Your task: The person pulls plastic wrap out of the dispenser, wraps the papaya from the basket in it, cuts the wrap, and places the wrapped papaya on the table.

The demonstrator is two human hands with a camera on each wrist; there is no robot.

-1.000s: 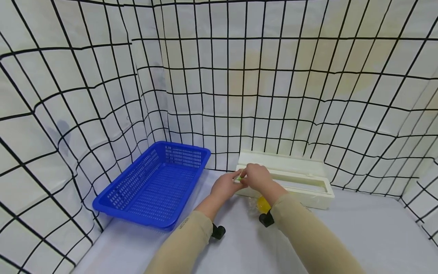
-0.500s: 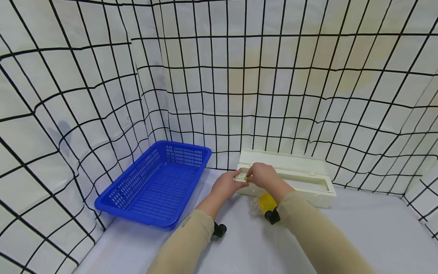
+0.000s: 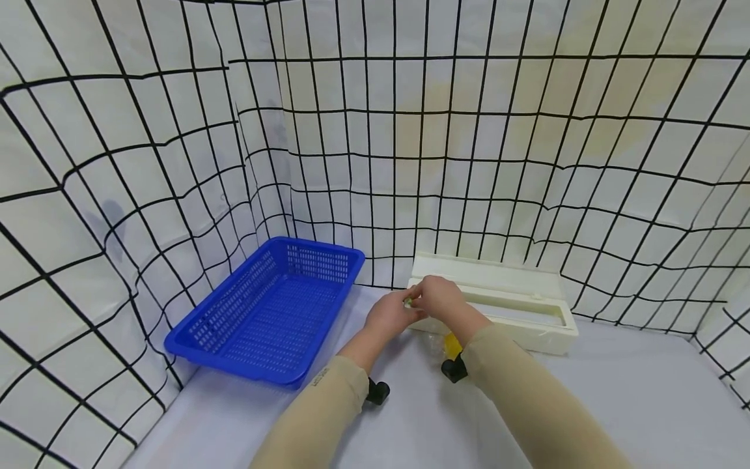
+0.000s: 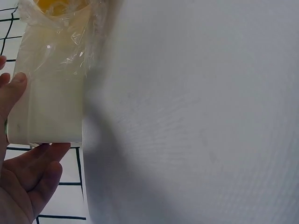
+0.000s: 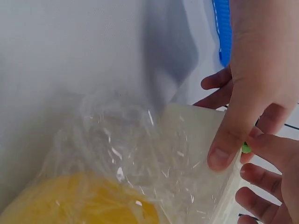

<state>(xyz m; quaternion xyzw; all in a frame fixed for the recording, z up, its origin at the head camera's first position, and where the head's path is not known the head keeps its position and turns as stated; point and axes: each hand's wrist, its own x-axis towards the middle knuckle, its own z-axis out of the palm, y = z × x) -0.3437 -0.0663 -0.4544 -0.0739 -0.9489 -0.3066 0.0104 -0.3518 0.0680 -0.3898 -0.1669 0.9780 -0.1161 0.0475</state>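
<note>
A cling film dispenser [image 3: 541, 335], a long white box, stands by the mesh with its lid [image 3: 486, 270] raised. My left hand [image 3: 389, 312] grips its left end; the left wrist view has the thumb on the front wall and fingers [image 4: 44, 179] round the end. My right hand [image 3: 439, 298] pinches a small green piece [image 5: 246, 148] at that same end, close to the left fingers. Much of the piece is hidden by fingertips. Before the box lies a yellow roll [image 5: 84, 200] in crumpled clear film [image 4: 60, 42], partly covered by the right wrist in the head view.
On the left sits a blue plastic basket [image 3: 234, 368] with perforated walls. Black wire mesh [image 3: 375, 195] over white sheeting encloses the back and sides. White cloth [image 3: 404, 430] covers the table.
Half a second ago the green piece was farther right along the box; my right hand has shifted left with it, back toward my left hand. The left hand keeps its hold.
</note>
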